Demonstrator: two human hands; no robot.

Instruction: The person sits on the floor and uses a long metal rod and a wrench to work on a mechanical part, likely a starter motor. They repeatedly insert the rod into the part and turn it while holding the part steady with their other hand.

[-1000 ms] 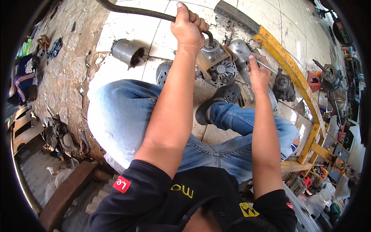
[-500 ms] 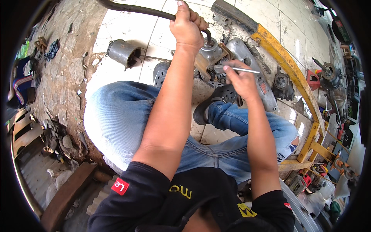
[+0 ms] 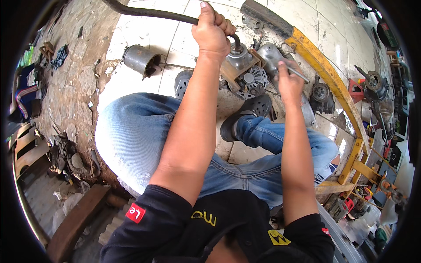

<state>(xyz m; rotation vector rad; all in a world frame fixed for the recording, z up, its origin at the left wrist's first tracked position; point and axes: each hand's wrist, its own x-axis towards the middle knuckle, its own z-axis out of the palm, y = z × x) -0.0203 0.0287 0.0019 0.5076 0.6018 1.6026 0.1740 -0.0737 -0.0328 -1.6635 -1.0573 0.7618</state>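
My left hand (image 3: 212,33) is wrapped around a long dark bent metal bar (image 3: 153,14). The bar's hooked end goes down to the top of a grey metal housing (image 3: 239,60), which sits on a brown plate or block (image 3: 228,72). Close by lies a round, slotted metal part like an alternator end (image 3: 254,78). My right hand (image 3: 290,83) grips a slim silver metal rod (image 3: 300,74), above a long grey metal cover (image 3: 269,55) on the tiles. The fingers hide part of the rod.
A metal cylinder (image 3: 141,60) lies on its side at the left. On the right, a yellow metal frame (image 3: 326,68) curves past, with a dark mechanical part (image 3: 321,94) beside it. My feet wear dark clogs (image 3: 247,115) near the housing.
My right hand has moved right with the rod, away from the slotted part, which shows more fully now. My left hand and the bar have barely shifted.
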